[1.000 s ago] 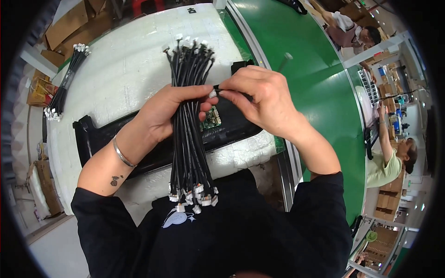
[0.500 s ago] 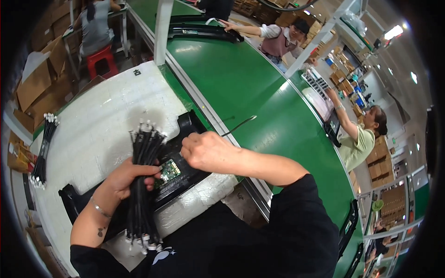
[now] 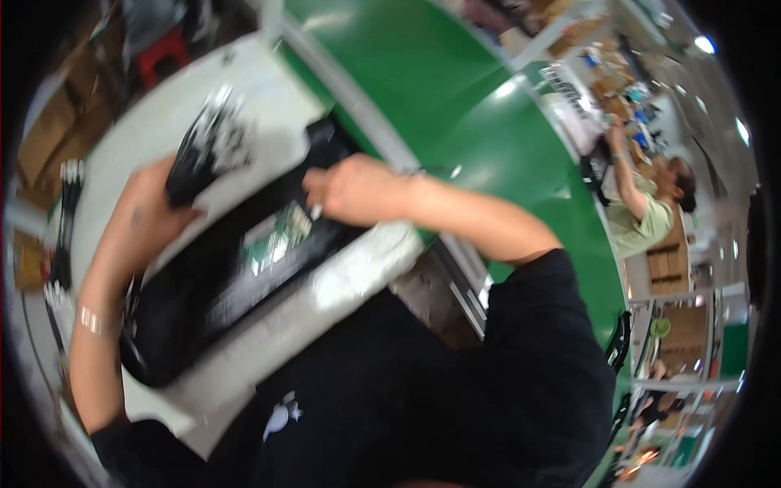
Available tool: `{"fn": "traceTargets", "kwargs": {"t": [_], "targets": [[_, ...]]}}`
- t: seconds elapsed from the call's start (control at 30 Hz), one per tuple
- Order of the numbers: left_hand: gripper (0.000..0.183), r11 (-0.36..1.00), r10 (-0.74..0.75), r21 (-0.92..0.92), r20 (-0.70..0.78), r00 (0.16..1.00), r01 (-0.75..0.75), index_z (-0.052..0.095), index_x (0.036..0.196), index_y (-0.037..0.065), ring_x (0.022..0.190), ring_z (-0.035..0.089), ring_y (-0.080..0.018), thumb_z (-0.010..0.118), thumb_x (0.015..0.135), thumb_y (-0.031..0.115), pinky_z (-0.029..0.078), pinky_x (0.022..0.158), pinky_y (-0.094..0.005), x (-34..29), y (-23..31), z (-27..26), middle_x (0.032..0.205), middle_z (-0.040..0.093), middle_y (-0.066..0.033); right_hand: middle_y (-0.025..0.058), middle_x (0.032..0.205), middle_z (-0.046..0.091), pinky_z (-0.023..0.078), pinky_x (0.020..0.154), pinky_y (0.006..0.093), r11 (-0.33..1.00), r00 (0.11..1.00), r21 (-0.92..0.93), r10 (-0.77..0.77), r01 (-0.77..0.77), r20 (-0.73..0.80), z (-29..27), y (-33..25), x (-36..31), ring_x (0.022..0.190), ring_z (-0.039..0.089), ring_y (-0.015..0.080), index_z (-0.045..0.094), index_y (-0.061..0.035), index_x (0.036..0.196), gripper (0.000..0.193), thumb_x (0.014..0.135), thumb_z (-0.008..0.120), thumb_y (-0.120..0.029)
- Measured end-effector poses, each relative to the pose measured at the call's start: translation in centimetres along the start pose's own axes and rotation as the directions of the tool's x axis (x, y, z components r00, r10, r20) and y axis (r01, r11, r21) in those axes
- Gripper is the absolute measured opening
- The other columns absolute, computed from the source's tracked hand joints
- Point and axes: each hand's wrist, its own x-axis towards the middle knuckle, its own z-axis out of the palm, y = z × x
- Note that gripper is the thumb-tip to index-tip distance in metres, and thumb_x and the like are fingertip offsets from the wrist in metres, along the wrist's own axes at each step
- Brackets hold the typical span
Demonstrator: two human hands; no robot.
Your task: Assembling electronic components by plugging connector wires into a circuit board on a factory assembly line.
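Blur softens most of this moment. My left hand (image 3: 150, 207) is closed round a bundle of black cables (image 3: 195, 159) with white plug ends, held over the far left part of a long black plastic housing (image 3: 175, 329). Set in the housing is a green circuit board (image 3: 277, 237). My right hand (image 3: 354, 191) is over the housing's right part, just beyond the board, its fingers pinched on a single cable. A small white connector (image 3: 316, 211) shows below the fingertips, and a dark length of cable (image 3: 416, 171) trails out beyond the wrist.
The housing lies on a white padded work surface (image 3: 252, 81). A second cable bundle (image 3: 67, 228) rests at its left edge. A metal rail (image 3: 350, 85) separates it from the green conveyor belt (image 3: 439, 106). Across the belt a person in light green (image 3: 643, 215) is working.
My left hand has carried the cable bundle left and away from me, uncovering more of the housing. My right hand stays near the board with its cable. The whole view has shifted.
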Motion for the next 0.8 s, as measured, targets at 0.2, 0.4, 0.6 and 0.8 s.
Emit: {"fn": "traceTargets", "kwargs": {"t": [0.2,0.4,0.6,0.8], "targets": [[0.048,0.985,-0.134,0.113,0.048,0.99,0.128,0.05,0.109,-0.005,0.084,0.057,-0.0351,0.067,0.066,0.006,0.043,0.075,-0.0353,1.3,-3.9,4.4,0.091,0.058,-0.0251,0.0099,0.075,0.047,0.043,0.051,0.0372,0.979,1.0,0.201,0.015,-0.017,0.011,0.1,0.6,-0.6,0.061,0.053,0.0273,0.051,-0.0008,0.072,0.008,0.073,0.057,-0.006],[0.044,0.959,-0.158,0.236,-0.008,0.987,0.156,0.05,0.107,-0.001,0.075,0.056,-0.0374,0.066,0.067,0.005,0.045,0.067,-0.0408,0.5,-3.9,6.9,0.075,0.059,-0.0214,0.0095,0.072,0.046,0.042,0.051,0.0369,0.953,0.999,0.301,0.049,-0.042,-0.018,0.8,0.2,0.0,0.06,0.052,0.0275,0.05,-0.0015,0.07,0.013,0.075,0.059,-0.009],[0.039,0.93,-0.15,0.326,-0.084,0.985,0.169,0.05,0.104,0.002,0.074,0.056,-0.0377,0.065,0.068,0.006,0.044,0.066,-0.0435,0.5,-3.5,8.1,0.073,0.058,-0.0202,0.0094,0.072,0.045,0.043,0.051,0.0363,0.955,0.999,0.296,-0.012,0.025,-0.047,1.1,0.1,-0.1,0.059,0.052,0.0275,0.051,-0.0006,0.07,0.012,0.074,0.059,-0.008],[0.035,0.908,-0.121,0.383,-0.145,0.982,0.168,0.049,0.099,0.003,0.072,0.055,-0.0361,0.063,0.067,0.006,0.043,0.063,-0.0442,0.4,-4.4,8.9,0.069,0.057,-0.0175,0.0093,0.073,0.045,0.043,0.051,0.0362,0.949,0.996,0.301,-0.086,0.092,-0.035,0.9,0.2,0.1,0.059,0.052,0.0274,0.05,-0.0005,0.07,0.013,0.074,0.06,-0.009]]}}
